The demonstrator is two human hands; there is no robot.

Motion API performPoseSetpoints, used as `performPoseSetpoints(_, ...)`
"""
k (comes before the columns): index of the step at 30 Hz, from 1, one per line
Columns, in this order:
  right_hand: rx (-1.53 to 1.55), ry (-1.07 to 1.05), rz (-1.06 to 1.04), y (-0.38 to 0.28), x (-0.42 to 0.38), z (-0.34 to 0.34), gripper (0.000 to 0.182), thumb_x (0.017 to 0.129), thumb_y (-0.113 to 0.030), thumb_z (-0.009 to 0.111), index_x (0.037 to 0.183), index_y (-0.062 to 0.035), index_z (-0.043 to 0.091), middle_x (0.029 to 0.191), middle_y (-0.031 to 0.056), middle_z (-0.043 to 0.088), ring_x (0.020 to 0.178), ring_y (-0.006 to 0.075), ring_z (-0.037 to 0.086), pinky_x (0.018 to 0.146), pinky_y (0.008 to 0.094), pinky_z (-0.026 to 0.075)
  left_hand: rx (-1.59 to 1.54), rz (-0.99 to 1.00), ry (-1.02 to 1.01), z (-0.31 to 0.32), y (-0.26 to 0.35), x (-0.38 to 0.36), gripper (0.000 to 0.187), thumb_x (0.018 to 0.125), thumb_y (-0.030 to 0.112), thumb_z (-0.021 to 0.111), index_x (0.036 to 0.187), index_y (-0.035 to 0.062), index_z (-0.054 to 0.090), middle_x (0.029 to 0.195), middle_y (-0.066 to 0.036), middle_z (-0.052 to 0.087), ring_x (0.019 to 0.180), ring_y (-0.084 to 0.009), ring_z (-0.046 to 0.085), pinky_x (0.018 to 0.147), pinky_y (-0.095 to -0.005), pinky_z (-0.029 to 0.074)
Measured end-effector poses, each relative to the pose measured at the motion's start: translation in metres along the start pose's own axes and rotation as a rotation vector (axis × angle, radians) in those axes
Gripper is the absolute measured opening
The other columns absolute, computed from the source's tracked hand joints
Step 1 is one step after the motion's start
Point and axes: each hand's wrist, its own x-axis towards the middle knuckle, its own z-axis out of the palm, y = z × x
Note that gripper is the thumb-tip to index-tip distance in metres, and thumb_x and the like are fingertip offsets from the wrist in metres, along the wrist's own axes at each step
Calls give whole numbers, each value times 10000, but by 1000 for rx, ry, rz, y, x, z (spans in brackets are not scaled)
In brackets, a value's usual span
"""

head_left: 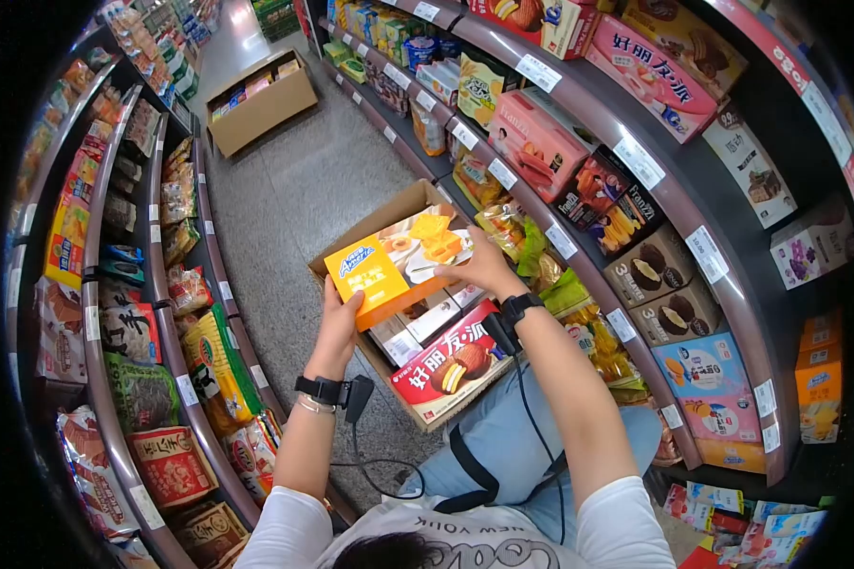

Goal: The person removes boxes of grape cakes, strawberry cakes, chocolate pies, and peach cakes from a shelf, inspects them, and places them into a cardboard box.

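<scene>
A yellow-and-orange biscuit box (385,270) is held up between both my hands, tilted, its printed front facing up. My left hand (338,315) grips its lower left end, thumb on the front edge. At the right end, my right hand (489,269) is closed on its edge and corner. Directly beneath is an open cardboard carton (463,405) on the floor, partly hidden by the box. Inside it lie a red pie box (454,364) with a chocolate pie picture and some white boxes (436,318).
Shelves of boxed snacks rise close on my right, including a pink biscuit box (538,142) and brown pie boxes (650,270). Bagged snacks (220,356) fill the left shelves. Another open carton (266,109) with packages stands farther along the aisle floor (285,204).
</scene>
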Motion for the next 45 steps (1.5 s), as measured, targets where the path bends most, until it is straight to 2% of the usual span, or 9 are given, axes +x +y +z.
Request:
performPoseSetpoints(5, -57, -150, -115, 30, 21, 20, 849, 507, -290, 888, 1192, 19, 493, 1271, 236, 479, 1164, 374, 484, 987, 410, 409, 101, -273, 78, 4, -10, 18, 634, 838, -83, 489, 1401, 47, 230, 1343, -149, 435, 1222, -263, 460, 1019, -361, 381)
performPoseSetpoints(10, -48, -54, -167, 27, 22, 40, 817, 619, -199, 815, 1306, 13, 428, 1361, 277, 385, 1254, 376, 405, 1045, 386, 353, 95, -314, 135, 3, -13, 23, 690, 856, -44, 479, 1461, 38, 158, 1409, -162, 380, 1272, -265, 416, 1052, -359, 343)
performPoseSetpoints(13, 30, -164, -114, 26, 27, 38, 775, 701, -209, 781, 1339, 17, 403, 1475, 293, 218, 1321, 334, 367, 968, 358, 442, 128, -279, 202, 1, -15, 24, 676, 847, -41, 488, 1451, 24, 190, 1389, -173, 400, 1241, -268, 441, 1021, -350, 373)
performPoseSetpoints(18, 249, -178, 14, 15, 19, 25, 624, 757, -217, 745, 1266, 26, 480, 1216, 229, 539, 1080, 200, 564, 686, 269, 531, 159, -190, 201, 4, -15, 24, 608, 856, 7, 503, 1423, 17, 283, 1387, -174, 401, 1230, -264, 446, 1007, -343, 381)
performPoseSetpoints(20, 381, -264, 305, -47, -4, -29, 448, 767, -145, 728, 1162, -14, 562, 1055, 136, 650, 943, 211, 640, 818, 317, 507, 177, -167, 217, 27, 12, 6, 576, 861, 37, 514, 1406, 22, 327, 1382, -168, 407, 1215, -249, 454, 991, -343, 389)
performPoseSetpoints(23, 548, 53, -91, -10, -13, -23, 385, 795, -103, 705, 1146, -22, 568, 969, 102, 671, 860, 150, 652, 766, 269, 514, 49, -143, 137, 54, 33, -18, 552, 862, 81, 529, 1385, 28, 359, 1373, -154, 416, 1176, -217, 471, 955, -345, 402)
performPoseSetpoints(27, 694, 236, -104, -32, -73, -85, 320, 819, -44, 675, 1116, 1, 563, 975, 108, 656, 906, 144, 635, 797, 251, 498, -66, -106, -15, 106, 33, -67, 519, 858, 101, 534, 1358, 65, 400, 1333, -106, 445, 1105, -196, 512, 900, -357, 433)
performPoseSetpoints(32, 865, 425, -38, -27, -168, -146, 287, 870, -48, 633, 1134, 13, 537, 1000, 82, 635, 955, 128, 604, 830, 246, 480, -82, -244, -234, 184, 12, -145, 429, 879, 85, 512, 1302, 70, 448, 1289, -72, 471, 1074, -165, 528, 868, -314, 444)
performPoseSetpoints(45, 551, 1109, -95, -28, -399, -334, 226, 904, -98, 597, 1101, 0, 547, 1012, 98, 629, 905, 154, 608, 821, 279, 487, -50, -183, -907, 383, 1, -281, 371, 902, 74, 489, 1273, 71, 480, 1281, -71, 482, 1106, -180, 520, 892, -313, 435)
